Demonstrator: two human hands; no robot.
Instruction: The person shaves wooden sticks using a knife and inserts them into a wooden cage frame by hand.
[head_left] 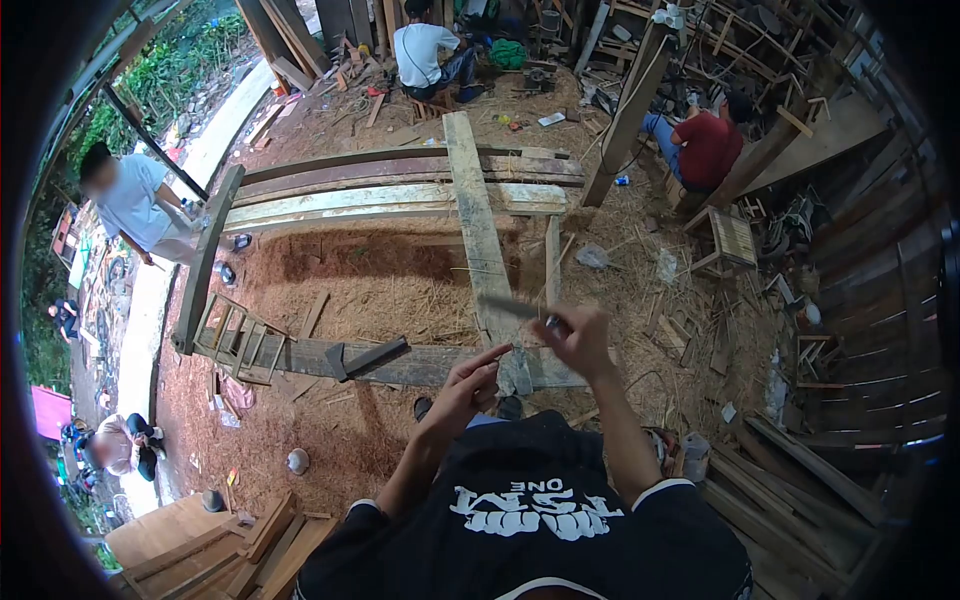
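One knife point(508, 305) is up above a long plank point(472, 205), gripped in the right hand point(580, 343). The left hand point(470, 388) points a finger; any pinch is hard to tell. Shavings point(385, 290) suggest some work done; what's left doesn't show.

Daylight left, dim right — fisheye curve, black corners

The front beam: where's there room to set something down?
The front beam has a bare stretch between the dark tool and crossing plank, near the left hand. A slatted frame crowds its left end.
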